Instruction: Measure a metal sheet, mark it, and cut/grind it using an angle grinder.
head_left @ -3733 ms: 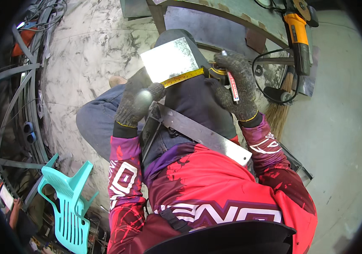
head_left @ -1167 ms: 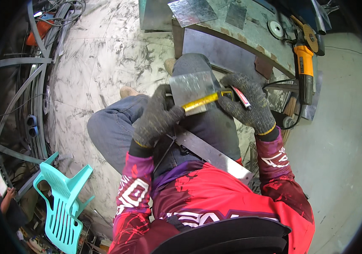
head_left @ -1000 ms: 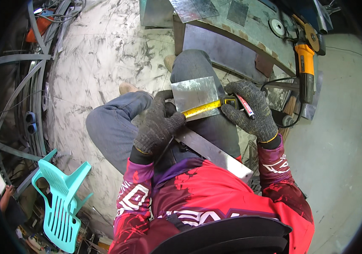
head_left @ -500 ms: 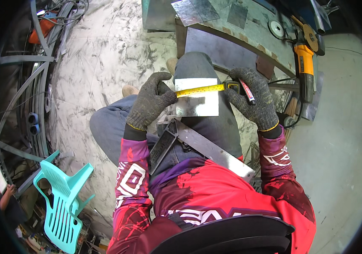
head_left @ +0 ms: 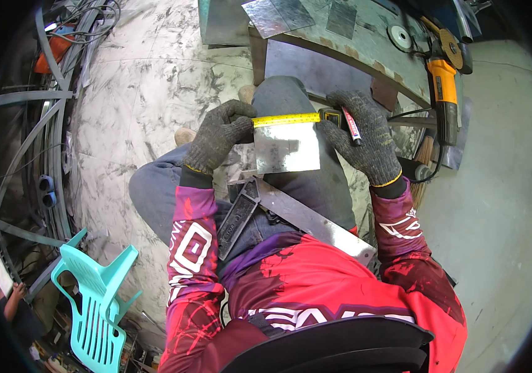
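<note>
A square of shiny sheet metal [head_left: 287, 152] rests on my thigh. Along its far edge runs the yellow blade of a tape measure [head_left: 286, 119]. My left hand [head_left: 217, 135], in a dark knit glove, pinches the blade's free end at the sheet's far left corner. The tape's dark case sits in the fingers of my gloved right hand [head_left: 365, 138], by the far right corner. A red and white marker [head_left: 351, 127] is tucked in that same hand, tip toward me. On my lap lies a try square [head_left: 306, 214] with a black handle and steel blade.
A metal bench [head_left: 365, 46] stands ahead, with sheet pieces [head_left: 278, 15], a white disc [head_left: 400, 38] and an orange angle grinder [head_left: 444, 87] at its right end. Long metal bars [head_left: 60, 143] line the left. A turquoise plastic chair [head_left: 95, 298] is at lower left, near another person's hand [head_left: 17, 290].
Both hands have moved away from me, carrying the tape from across the sheet's middle to its far edge. The blade now lies straighter, nearly level with that edge.
</note>
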`<state>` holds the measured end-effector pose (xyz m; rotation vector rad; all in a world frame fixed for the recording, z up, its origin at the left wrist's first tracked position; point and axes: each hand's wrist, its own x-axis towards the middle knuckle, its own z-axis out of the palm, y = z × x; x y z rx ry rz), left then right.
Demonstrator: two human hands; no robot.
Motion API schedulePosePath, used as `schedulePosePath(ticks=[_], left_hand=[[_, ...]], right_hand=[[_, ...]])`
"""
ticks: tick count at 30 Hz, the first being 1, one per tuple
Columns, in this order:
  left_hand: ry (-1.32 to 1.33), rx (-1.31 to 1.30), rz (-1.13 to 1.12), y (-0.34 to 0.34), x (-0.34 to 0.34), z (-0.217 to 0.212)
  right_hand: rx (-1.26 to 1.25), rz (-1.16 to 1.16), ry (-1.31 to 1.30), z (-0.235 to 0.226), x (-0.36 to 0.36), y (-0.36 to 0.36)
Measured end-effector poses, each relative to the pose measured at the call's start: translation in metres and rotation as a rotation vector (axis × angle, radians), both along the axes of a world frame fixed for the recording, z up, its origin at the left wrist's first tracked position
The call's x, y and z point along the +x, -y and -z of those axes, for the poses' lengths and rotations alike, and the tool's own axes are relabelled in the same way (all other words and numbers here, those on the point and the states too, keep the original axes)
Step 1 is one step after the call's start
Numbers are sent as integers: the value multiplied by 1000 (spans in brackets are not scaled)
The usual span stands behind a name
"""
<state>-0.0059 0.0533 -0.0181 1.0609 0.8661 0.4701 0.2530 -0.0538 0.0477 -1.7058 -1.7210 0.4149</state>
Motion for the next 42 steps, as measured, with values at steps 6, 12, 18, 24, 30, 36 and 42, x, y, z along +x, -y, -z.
schedulePosePath(ticks=[6, 12, 18, 24, 30, 36, 42], left_hand=[[-60, 108, 5, 8, 0, 4], [-22, 91, -22, 10, 4, 4], [-33, 87, -40, 10, 6, 3], [-130, 147, 3, 11, 6, -1], [-161, 190, -7, 10, 8, -4], [-171, 159, -21, 11, 9, -4], [-190, 186, -16, 14, 9, -2]], right_hand=[[-26, -75, 47, 2, -2, -7], [-53, -23, -15, 4, -3, -8], [-33, -41, 27, 3, -2, -8], [-9, -52, 18, 0, -6, -7], [-30, -26, 34, 0, -5, -4], [6, 21, -12, 8, -7, -2], [119, 25, 93, 8, -3, 0]])
